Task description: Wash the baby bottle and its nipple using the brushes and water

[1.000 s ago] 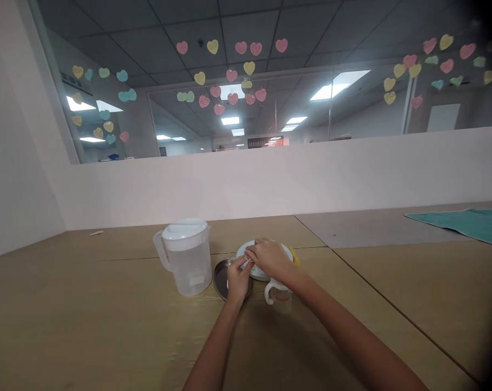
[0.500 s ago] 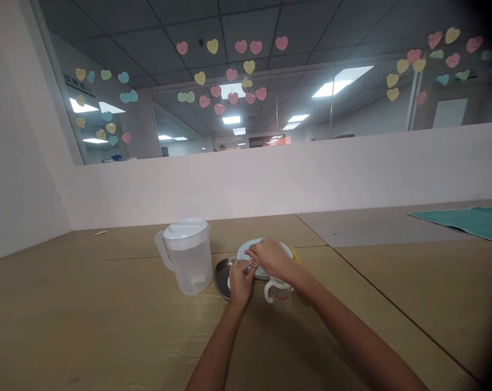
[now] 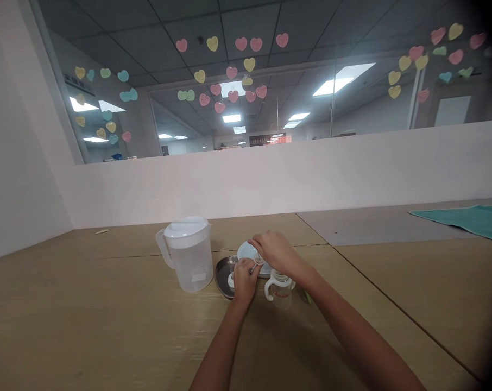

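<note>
My left hand (image 3: 245, 278) is closed, its fingertips pinching a small whitish ring-shaped piece (image 3: 259, 261) with a thin shiny part beside it. Just above and to the right, my right hand (image 3: 276, 251) curls over with its fingers bent down at the same piece. What its fingertips grip is too small to make out. Below my right hand stands a clear baby bottle (image 3: 282, 297) with white handles, red print and an open top. A round metal tray (image 3: 222, 283) lies left of my left hand, with a white part (image 3: 231, 280) in it, partly hidden. A pale plate (image 3: 246, 248) is behind both hands.
A translucent lidded pitcher (image 3: 193, 263) stands left of the tray. A green-yellow item (image 3: 308, 296) shows behind my right forearm. At the far right lies a teal cloth (image 3: 470, 221). A white wall (image 3: 250, 184) with a window borders the wooden table (image 3: 107, 315).
Both hands have shifted slightly right. My right hand has risen a little, with its fingers now bent downward, and more of the ring-shaped piece and the bottle's top shows.
</note>
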A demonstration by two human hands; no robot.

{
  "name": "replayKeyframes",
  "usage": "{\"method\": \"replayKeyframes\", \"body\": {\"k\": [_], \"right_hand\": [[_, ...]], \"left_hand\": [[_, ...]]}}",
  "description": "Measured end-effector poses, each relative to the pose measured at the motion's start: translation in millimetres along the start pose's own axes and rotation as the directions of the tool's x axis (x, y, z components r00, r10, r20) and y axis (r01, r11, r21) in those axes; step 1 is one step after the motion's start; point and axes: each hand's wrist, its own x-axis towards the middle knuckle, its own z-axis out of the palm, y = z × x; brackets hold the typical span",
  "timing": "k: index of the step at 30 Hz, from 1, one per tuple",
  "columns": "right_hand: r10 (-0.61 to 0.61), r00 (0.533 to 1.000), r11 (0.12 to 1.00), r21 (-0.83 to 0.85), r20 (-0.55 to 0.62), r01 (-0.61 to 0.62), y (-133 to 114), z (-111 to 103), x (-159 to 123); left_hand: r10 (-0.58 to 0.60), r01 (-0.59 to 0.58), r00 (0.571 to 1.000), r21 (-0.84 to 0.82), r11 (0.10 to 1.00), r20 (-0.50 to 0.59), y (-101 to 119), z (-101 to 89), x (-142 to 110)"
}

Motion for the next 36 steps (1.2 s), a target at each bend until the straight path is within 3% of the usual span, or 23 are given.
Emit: {"method": "replayKeyframes", "body": {"k": [14,18,21,23,26,29,32,33,36], "right_hand": [[0.032,0.993,0.999,0.012,-0.112,-0.031,1,-12,-3],[0.033,0.978,0.995,0.094,-0.204,-0.014,1,-16,-6],[0.132,0.924,0.959,0.281,-0.359,-0.028,1,-30,-17],[0.215,0.849,0.918,0.397,-0.482,-0.007,5,-42,-25],[0.272,0.783,0.886,0.462,-0.559,0.022,21,-47,-27],[0.319,0.819,0.854,0.520,-0.477,-0.030,48,-19,-8],[0.435,0.886,0.724,0.648,-0.162,-0.237,78,34,18],[0.472,0.881,0.686,0.643,-0.038,-0.340,86,52,24],[0.535,0.844,0.662,0.596,0.050,-0.455,108,98,31]], "left_hand": [[-0.025,0.022,0.999,-0.106,0.994,-0.027,2,5.5,0],[-0.027,0.023,0.999,-0.117,0.993,-0.031,-1,4.7,0],[-0.066,0.064,0.998,-0.113,0.991,-0.010,-4,3.3,-2],[-0.092,0.090,0.996,-0.114,0.989,-0.006,-6,2.8,-3],[-0.120,0.117,0.993,-0.128,0.985,-0.021,-6,3.0,-5],[-0.140,0.135,0.990,-0.149,0.980,-0.024,-6,3.8,-5],[-0.162,0.156,0.987,-0.174,0.972,-0.022,-6,4.5,-5],[-0.179,0.172,0.984,-0.210,0.962,-0.014,-6,4.4,-5],[-0.263,0.255,0.964,-0.414,0.874,0.038,-5,2.9,-2]]}}
